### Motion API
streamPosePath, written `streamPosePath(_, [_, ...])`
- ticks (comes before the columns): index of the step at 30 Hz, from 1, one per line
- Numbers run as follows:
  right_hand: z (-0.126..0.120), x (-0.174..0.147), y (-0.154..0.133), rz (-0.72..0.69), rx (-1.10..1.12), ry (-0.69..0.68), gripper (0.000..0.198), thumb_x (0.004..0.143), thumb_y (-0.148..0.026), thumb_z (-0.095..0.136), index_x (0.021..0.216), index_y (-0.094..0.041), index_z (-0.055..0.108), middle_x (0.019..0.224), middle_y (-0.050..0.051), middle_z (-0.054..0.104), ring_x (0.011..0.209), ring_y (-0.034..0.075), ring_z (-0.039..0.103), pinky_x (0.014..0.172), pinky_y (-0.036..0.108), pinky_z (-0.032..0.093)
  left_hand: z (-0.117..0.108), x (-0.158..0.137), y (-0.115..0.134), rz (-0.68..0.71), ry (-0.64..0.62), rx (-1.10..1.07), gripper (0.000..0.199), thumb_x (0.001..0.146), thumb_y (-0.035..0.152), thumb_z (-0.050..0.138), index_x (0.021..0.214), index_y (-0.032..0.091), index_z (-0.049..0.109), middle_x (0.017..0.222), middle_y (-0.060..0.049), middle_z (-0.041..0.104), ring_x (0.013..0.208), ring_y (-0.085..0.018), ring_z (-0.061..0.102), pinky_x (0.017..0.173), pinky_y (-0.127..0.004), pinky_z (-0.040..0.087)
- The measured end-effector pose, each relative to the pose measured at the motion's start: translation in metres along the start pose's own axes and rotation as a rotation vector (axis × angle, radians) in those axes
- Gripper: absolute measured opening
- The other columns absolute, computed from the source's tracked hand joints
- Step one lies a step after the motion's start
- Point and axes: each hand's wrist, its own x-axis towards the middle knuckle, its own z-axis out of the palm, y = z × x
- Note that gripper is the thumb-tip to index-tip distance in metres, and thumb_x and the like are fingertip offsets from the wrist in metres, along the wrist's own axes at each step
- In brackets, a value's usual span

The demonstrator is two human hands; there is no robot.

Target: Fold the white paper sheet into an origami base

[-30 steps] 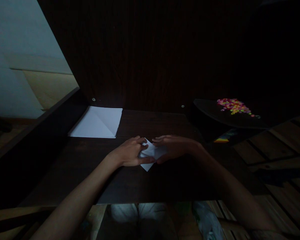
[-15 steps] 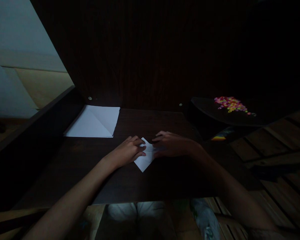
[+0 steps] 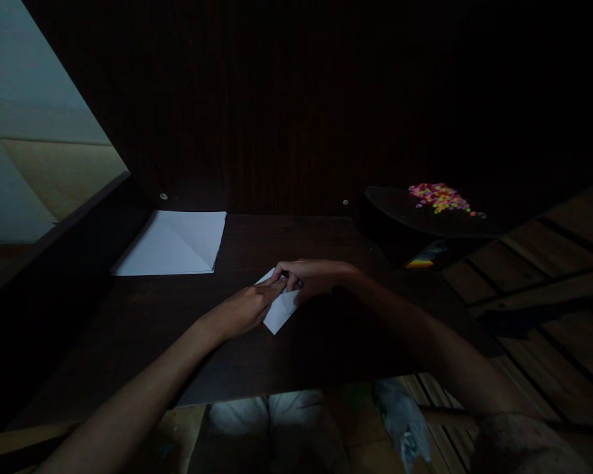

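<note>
A small folded sheet of white paper point(image 3: 279, 315) lies on the dark wooden desk point(image 3: 286, 237), one corner pointing toward me. From the left, my left hand point(image 3: 251, 306) presses its fingers onto the paper. My right hand point(image 3: 316, 276) reaches over from the other side, its fingers bent and gripping the paper's upper right part. The fingertips of both hands meet near the middle of the paper, hiding part of the folds.
A stack of white paper point(image 3: 178, 243), the top sheet creased, lies at the back left. Small colourful pieces point(image 3: 442, 197) are heaped on a dark curved shelf point(image 3: 390, 205) at the right. Below the desk edge hangs a plastic bag point(image 3: 402, 421).
My right hand has moved left across the paper, and its fingers now meet those of my left hand. The paper has turned slightly. The whole view has shifted a little.
</note>
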Motion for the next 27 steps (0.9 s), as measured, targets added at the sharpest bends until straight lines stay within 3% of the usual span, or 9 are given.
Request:
streamPosePath(5, [0.006, 0.003, 0.003, -0.019, 0.099, -0.036, 0.083, 0.066, -0.015, 0.079, 0.138, -0.013, 0.039, 0.102, 0.005, 0.071, 0.100, 0.019, 0.064, 0.083, 0.027, 0.048, 0.005, -0.001, 0.003, -0.027, -0.026, 0.035, 0.047, 0.101, 0.033, 0.038, 0.145, 0.015, 0.034, 0.152, -0.016, 0.038, 0.141, -0.026, 0.034, 0.116, -0.046, 0.031])
streamPosePath(8, [0.008, 0.005, 0.006, -0.010, 0.124, -0.018, 0.088, 0.063, -0.017, 0.082, 0.139, -0.013, 0.038, 0.107, 0.007, 0.070, 0.102, 0.021, 0.064, 0.084, 0.028, 0.048, 0.009, 0.000, 0.002, -0.046, -0.022, 0.058, 0.054, 0.100, 0.042, 0.040, 0.146, 0.013, 0.032, 0.153, -0.018, 0.033, 0.144, -0.027, 0.027, 0.117, -0.048, 0.028])
streamPosePath(15, [0.008, 0.007, 0.009, 0.000, 0.161, -0.055, 0.087, 0.065, -0.018, 0.080, 0.140, -0.015, 0.037, 0.099, 0.004, 0.072, 0.097, 0.020, 0.066, 0.080, 0.028, 0.048, 0.011, 0.002, -0.003, -0.053, -0.033, 0.047, 0.056, 0.099, 0.045, 0.042, 0.144, 0.013, 0.034, 0.152, -0.018, 0.037, 0.143, -0.025, 0.032, 0.116, -0.044, 0.031])
streamPosePath(20, [0.012, 0.009, 0.010, -0.013, 0.162, -0.006, 0.081, 0.064, -0.020, 0.080, 0.136, -0.015, 0.042, 0.104, 0.006, 0.070, 0.096, 0.021, 0.065, 0.080, 0.028, 0.048, 0.008, 0.002, 0.001, -0.053, -0.036, 0.027, 0.052, 0.101, 0.044, 0.037, 0.143, 0.013, 0.035, 0.151, -0.017, 0.039, 0.142, -0.024, 0.033, 0.116, -0.043, 0.030])
streamPosePath(27, [0.018, 0.009, 0.005, -0.011, 0.122, 0.037, 0.080, 0.066, -0.013, 0.073, 0.138, -0.016, 0.038, 0.109, 0.006, 0.067, 0.091, 0.018, 0.064, 0.071, 0.025, 0.048, 0.010, 0.002, 0.000, -0.063, 0.001, 0.015, 0.045, 0.100, 0.042, 0.039, 0.138, 0.016, 0.038, 0.146, -0.016, 0.045, 0.136, -0.025, 0.041, 0.113, -0.043, 0.034])
